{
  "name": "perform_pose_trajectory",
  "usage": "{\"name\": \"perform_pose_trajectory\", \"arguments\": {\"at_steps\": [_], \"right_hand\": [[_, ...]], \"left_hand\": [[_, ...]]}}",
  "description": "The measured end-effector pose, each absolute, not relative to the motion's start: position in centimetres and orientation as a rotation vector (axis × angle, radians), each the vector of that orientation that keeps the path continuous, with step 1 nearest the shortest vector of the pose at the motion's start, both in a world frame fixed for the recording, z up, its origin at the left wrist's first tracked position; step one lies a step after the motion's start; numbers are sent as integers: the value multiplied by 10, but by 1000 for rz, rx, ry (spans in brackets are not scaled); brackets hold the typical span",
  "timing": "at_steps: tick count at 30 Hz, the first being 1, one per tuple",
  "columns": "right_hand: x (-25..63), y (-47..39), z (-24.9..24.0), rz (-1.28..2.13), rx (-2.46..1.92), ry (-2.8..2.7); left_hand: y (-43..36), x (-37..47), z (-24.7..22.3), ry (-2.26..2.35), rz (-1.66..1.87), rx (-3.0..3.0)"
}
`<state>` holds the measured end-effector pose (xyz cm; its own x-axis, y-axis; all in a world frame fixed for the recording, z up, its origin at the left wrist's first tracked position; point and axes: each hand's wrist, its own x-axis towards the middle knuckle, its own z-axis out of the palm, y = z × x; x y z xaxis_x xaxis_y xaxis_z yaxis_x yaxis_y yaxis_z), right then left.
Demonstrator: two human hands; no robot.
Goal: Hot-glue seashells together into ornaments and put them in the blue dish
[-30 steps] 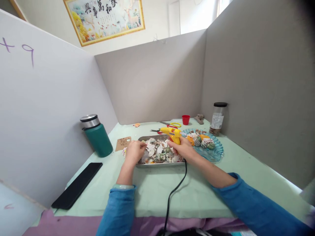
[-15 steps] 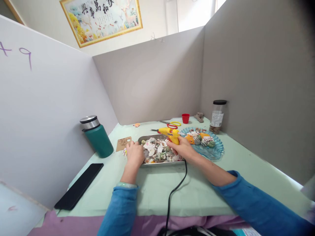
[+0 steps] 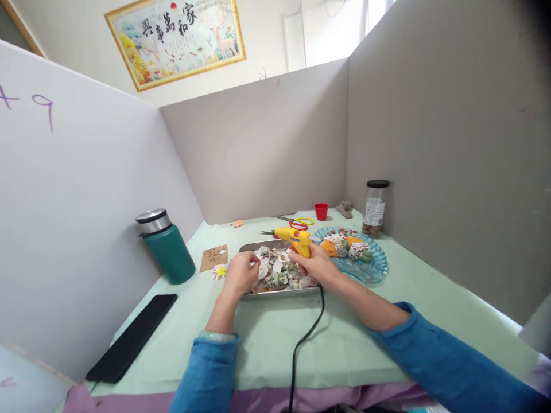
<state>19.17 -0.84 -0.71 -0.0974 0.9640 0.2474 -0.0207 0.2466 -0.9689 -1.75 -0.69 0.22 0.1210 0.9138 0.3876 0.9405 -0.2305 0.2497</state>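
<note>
My right hand [image 3: 321, 264] grips a yellow glue gun [image 3: 297, 236] by its handle, above the right part of a metal tray [image 3: 284, 293]. The gun's nozzle points left, and a black cord runs down from it over the table edge. Mixed seashells [image 3: 278, 268] fill the tray. At the tray's left end is my left hand [image 3: 241, 273], its thumb and fingers pinched together over the shells; whatever they hold is too small or hidden to name. Just left of that hand lies a small piece with a yellow star [image 3: 220, 272] and coloured dots.
A blue scalloped plate [image 3: 365, 275] with shell-covered pieces stands right of the tray. Behind are scissors [image 3: 303, 221], a red cup [image 3: 321, 211] and a clear jar [image 3: 375, 211]. A brown card [image 3: 214, 258], green bottle [image 3: 169, 249] and black flat case [image 3: 133, 338] lie left. Panels enclose the table.
My left hand has lifted from the tray's left edge and shifted right over the shells, uncovering the yellow-star piece. My right hand keeps the glue gun in nearly the same place. The view tilts slightly up.
</note>
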Motion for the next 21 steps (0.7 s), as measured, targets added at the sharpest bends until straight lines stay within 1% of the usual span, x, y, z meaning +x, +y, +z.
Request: {"name": "perform_pose_trajectory", "arguments": {"at_steps": [3,6,9,14,21], "right_hand": [[189,-10,-5,1163,-894,-1369],[186,-10,-6,1144,-917,-1369],[185,-9,-7,1134,-955,-1324],[186,-10,-6,1249,-899,-1269],[185,-11,-5,1255,-904,-1283]], "left_hand": [[-11,-1,0,-1729,-1061,-2484],[-14,12,-2,-1503,-1212,-2551],[-15,17,-4,-1398,-1277,-2571],[-17,18,-4,-1355,-1374,-2522],[-17,20,-8,-1346,-1340,-2505]]}}
